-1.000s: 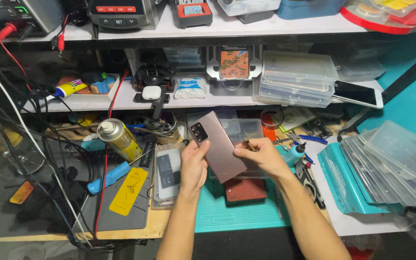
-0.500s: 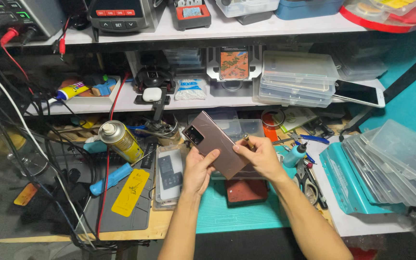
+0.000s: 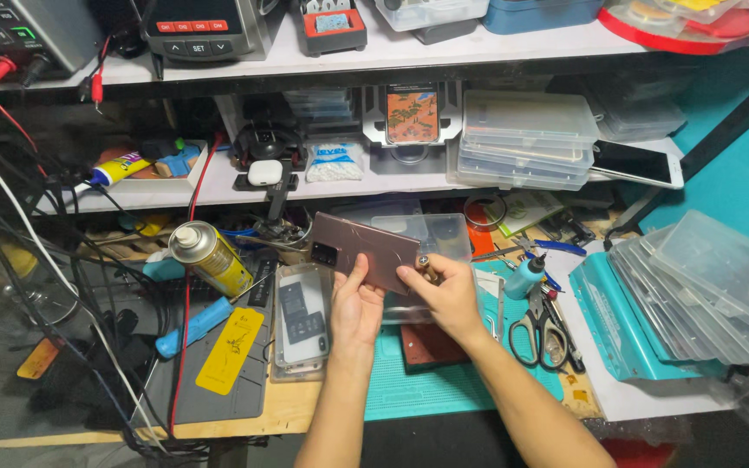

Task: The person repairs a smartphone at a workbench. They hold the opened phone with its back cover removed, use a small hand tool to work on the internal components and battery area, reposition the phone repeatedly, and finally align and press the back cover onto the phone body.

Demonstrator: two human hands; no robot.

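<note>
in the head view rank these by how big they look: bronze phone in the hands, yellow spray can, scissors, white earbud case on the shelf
Largest to smallest as they appear:
1. bronze phone, though it is held up nearer the camera
2. yellow spray can and scissors, too alike to rank
3. white earbud case

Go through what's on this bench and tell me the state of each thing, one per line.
Bronze phone: back up, held off the bench.
Left hand: gripping the phone's lower edge.
Right hand: on the phone's right end.
Spray can: lying tilted, capless.
Scissors: closed, flat.
Clear boxes: lids shut, stacked.
</note>
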